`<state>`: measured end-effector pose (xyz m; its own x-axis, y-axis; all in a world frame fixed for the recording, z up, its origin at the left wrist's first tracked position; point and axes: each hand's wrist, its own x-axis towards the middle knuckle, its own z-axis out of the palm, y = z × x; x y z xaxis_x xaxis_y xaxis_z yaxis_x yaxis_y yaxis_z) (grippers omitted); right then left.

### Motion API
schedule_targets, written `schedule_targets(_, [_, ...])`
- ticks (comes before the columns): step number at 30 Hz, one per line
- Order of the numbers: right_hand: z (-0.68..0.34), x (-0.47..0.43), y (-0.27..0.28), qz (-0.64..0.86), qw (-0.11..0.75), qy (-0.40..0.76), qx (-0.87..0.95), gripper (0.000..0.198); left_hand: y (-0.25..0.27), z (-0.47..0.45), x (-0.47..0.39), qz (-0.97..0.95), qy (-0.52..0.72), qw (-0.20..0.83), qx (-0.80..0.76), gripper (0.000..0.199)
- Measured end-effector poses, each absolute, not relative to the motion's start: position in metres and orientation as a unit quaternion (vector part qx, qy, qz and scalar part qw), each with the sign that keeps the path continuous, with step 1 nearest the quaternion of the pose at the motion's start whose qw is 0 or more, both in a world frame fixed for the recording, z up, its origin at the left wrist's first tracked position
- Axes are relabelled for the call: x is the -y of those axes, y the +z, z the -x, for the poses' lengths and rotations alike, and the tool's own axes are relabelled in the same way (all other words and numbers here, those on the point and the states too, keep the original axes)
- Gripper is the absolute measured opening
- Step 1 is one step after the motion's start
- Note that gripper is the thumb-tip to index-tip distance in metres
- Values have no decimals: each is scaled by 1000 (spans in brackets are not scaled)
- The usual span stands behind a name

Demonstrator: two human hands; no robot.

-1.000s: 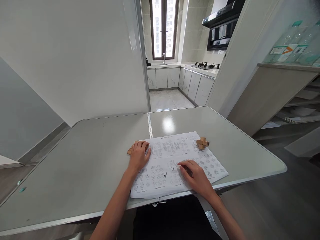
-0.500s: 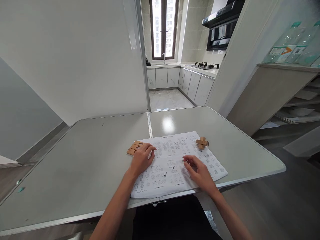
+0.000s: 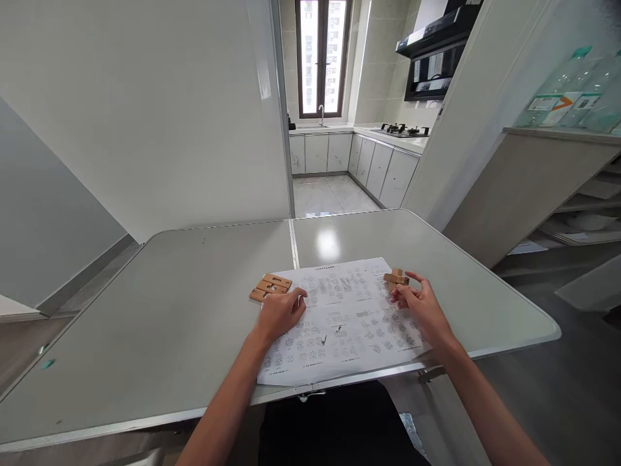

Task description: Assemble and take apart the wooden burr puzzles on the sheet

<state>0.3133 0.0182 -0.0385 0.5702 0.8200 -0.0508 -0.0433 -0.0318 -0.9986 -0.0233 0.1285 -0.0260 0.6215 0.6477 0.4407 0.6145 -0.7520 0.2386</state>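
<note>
An interlocking wooden block puzzle [image 3: 396, 278] sits at the right edge of a printed sheet [image 3: 310, 356] full of small line diagrams. My right hand [image 3: 423, 307] is at its near right side, fingers spread and thumb apart; whether the fingertips touch the wood I cannot tell. Flat notched wooden pieces [image 3: 272, 286] lie side by side at the sheet's upper left. Just below them my left hand [image 3: 281, 315] rests on the paper, its fingers loosely bent and apart, with nothing visible in them.
The sheet lies on a pale glossy table [image 3: 145, 323] with a metal edge and a centre seam. A small green scrap [image 3: 48, 364] is at the table's far left. Plastic bottles [image 3: 557, 97] stand on a shelf unit at right; a kitchen is beyond the table.
My right hand has moved right and away from me, from above the sheet to the wooden block puzzle. My left hand has drawn back slightly, uncovering more of the flat pieces.
</note>
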Motion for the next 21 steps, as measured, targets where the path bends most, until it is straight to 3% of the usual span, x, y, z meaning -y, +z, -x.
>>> schedule_targets(10, [-317,-23,-47,653,592,307,359,58,-23,22,-126,-893,269,57,-355,19])
schedule_targets(18, [-255,-5,-32,586,559,329,486,42,-3,9,-112,-886,300,110,-334,16])
schedule_targets(21, [-229,5,-22,537,554,350,531,34,10,-2,-96,-891,288,203,-287,47])
